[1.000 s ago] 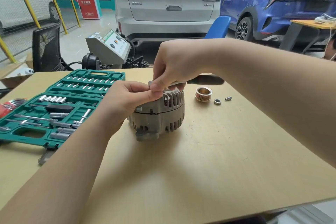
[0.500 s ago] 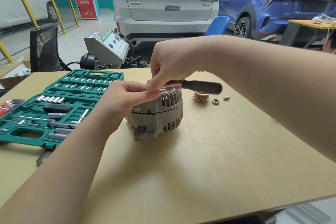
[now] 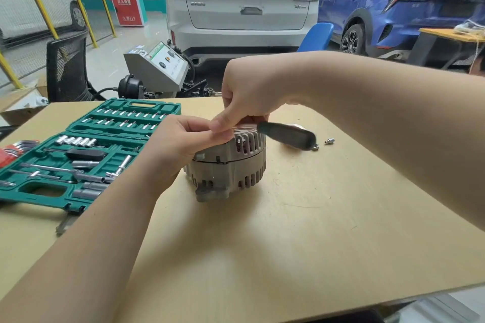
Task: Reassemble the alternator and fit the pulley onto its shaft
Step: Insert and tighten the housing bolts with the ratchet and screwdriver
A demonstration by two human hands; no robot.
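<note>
Head view: grey ribbed cast-metal alternator (image 3: 231, 165) stands mid-surface. Left hand (image 3: 181, 141) pinches something at its top rim; right hand (image 3: 249, 97) grips a blurred black-handled ratchet (image 3: 287, 135) above it (the pulley is hidden behind the handle). Risk: the socket slipping if the housing twists.

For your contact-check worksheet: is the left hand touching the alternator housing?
Touching. The head view shows the left hand resting against the alternator housing's upper left side, with no gap between them.
</note>
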